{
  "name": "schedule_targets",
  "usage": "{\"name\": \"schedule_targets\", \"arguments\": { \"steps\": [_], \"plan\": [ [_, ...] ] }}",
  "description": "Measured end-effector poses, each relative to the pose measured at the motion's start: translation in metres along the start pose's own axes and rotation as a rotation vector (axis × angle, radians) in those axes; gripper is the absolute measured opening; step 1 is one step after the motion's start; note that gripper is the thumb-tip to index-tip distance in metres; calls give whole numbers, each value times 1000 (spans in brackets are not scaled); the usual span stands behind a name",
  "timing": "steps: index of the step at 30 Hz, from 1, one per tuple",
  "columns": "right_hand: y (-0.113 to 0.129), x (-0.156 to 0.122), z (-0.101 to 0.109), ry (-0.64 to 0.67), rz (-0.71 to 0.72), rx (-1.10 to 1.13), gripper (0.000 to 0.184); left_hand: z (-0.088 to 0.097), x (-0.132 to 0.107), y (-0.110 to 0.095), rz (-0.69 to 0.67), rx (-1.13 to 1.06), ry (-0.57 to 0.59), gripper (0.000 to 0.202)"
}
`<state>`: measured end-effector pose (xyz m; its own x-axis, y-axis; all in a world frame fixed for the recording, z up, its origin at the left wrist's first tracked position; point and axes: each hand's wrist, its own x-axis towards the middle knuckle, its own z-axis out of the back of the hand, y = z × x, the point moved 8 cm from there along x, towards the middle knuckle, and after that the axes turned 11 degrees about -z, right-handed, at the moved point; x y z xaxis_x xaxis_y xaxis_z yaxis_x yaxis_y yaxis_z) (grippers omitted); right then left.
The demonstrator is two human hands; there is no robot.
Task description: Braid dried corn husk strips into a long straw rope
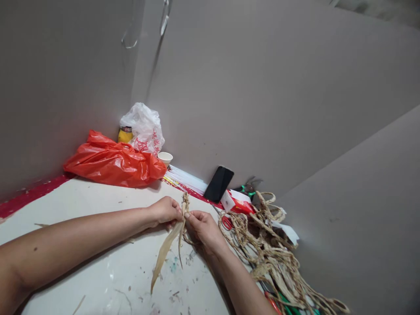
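My left hand (166, 211) and my right hand (203, 227) meet over the white table (98, 205), both pinched on a short twisted straw braid (185, 202) that stands up between them. Loose pale straw strips (166, 249) hang down from the braid onto the table. Behind my right hand the braid runs into a heap of plaited straw rope (269, 249).
A red plastic bag (113, 162), a white plastic bag (144, 127), a yellow jar (125, 134) and a paper cup (165, 157) sit in the far corner. A black phone (218, 183) leans on the wall beside a red-white box (238, 203) and green-handled cutters (247, 189). Grey walls close in.
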<state>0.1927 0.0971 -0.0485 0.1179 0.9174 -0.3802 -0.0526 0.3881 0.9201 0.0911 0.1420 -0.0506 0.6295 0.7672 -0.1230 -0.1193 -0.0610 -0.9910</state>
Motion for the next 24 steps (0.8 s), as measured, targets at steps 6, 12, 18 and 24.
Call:
{"name": "schedule_targets", "arguments": {
  "steps": [6,12,18,24],
  "plan": [
    [4,-1,2,-58,18,-51,35,-2,0,-1,-46,8,-4,9],
    [5,-1,3,-79,26,-34,34,-3,-4,-3,5,-110,-40,10],
    [9,-3,5,-108,42,-12,34,-7,-7,-10,-105,-131,-94,12],
    [6,2,18,-176,62,10,32,-3,-10,-25,-262,-180,-167,13]
  ]
}}
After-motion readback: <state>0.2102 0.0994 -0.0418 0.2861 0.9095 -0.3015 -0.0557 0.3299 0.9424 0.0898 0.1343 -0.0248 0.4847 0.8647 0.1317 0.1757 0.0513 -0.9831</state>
